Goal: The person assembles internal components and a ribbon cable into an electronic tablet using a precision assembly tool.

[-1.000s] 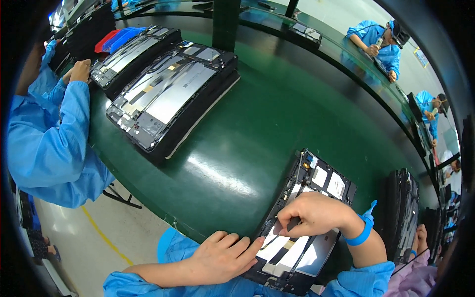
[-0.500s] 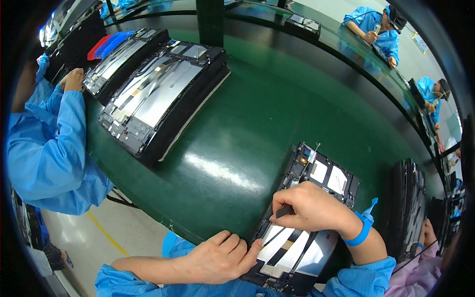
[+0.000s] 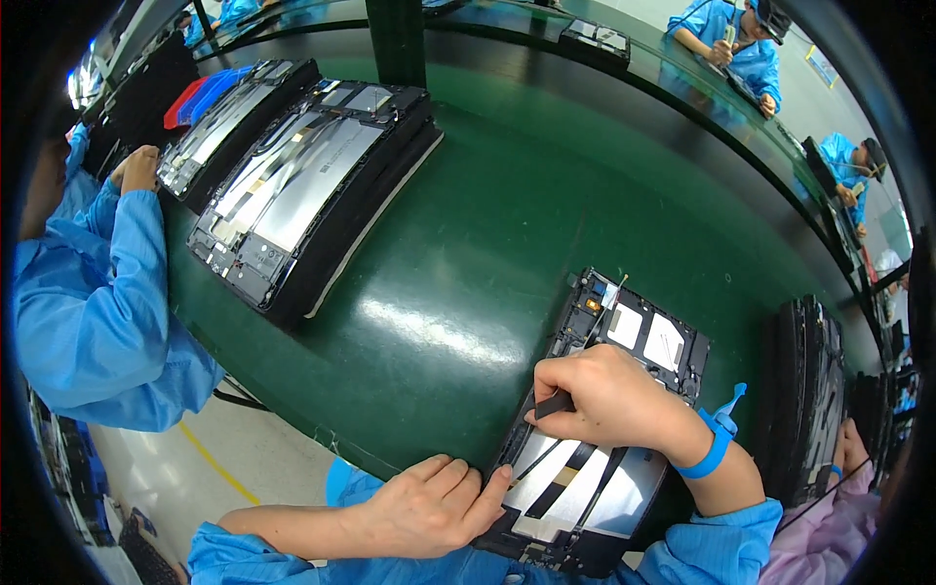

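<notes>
The opened flat device lies on the green tabletop, in front of the person and toward the right. The right hand, blue wristband at its wrist, pinches a dark flat piece over the device's left side. The left hand is unclenched, a fingertip at the device's left edge; whether it presses cannot be determined.

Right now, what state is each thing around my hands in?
Flat black rectangular device with silver metal plate: opened, insides exposed
Small dark flat piece: pinched by right hand's fingers
Left hand: open, at device's left edge
Blue band: around right wrist
Two black-framed silver devices, left: insides exposed
</notes>
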`<control>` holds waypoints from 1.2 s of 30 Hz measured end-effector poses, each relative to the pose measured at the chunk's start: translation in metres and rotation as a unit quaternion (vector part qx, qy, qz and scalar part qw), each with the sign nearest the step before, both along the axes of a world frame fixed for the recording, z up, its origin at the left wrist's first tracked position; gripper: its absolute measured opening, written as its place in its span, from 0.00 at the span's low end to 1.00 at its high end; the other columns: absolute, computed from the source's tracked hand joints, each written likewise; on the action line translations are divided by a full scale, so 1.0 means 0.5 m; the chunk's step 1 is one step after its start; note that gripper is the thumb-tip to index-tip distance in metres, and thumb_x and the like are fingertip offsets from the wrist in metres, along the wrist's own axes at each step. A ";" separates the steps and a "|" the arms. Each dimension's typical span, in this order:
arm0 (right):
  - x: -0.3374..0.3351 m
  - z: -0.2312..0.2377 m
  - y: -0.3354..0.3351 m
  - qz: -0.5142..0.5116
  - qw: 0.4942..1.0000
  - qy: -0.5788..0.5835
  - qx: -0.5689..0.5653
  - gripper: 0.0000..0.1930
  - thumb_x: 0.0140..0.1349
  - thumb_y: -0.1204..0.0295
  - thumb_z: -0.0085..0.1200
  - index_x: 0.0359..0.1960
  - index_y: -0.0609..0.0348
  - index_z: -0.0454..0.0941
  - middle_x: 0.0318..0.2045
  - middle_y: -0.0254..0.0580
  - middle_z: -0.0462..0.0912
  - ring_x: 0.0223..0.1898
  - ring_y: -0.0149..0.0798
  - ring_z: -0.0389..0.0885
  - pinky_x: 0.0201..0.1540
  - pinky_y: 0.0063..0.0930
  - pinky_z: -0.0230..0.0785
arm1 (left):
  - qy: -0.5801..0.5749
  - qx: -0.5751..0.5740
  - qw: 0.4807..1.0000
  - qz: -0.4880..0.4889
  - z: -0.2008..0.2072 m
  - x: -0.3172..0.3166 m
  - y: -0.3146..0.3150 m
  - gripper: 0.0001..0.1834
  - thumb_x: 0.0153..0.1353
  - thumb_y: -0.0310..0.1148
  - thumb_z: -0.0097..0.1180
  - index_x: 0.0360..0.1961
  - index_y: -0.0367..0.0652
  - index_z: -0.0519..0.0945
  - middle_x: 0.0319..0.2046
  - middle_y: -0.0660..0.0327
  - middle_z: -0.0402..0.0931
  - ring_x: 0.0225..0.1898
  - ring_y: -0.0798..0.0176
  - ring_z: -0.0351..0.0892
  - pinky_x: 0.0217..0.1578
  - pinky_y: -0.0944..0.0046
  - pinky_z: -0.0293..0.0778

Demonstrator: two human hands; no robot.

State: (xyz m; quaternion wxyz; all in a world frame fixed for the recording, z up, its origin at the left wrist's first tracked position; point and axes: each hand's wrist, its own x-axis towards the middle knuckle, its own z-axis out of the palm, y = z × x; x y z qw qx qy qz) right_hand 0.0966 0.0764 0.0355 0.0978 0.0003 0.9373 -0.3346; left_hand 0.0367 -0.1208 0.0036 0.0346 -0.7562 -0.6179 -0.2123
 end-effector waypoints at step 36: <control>-0.006 0.000 0.038 0.036 0.989 -0.013 -0.146 0.06 0.41 0.71 0.50 0.20 0.61 0.71 0.14 0.46 0.72 0.20 0.44 0.73 0.20 0.29 0.61 | -0.017 -0.152 0.985 0.085 0.022 -0.011 0.046 0.30 0.44 0.50 0.47 0.43 0.38 0.66 0.33 0.55 0.66 0.32 0.59 0.64 0.28 0.64 0.59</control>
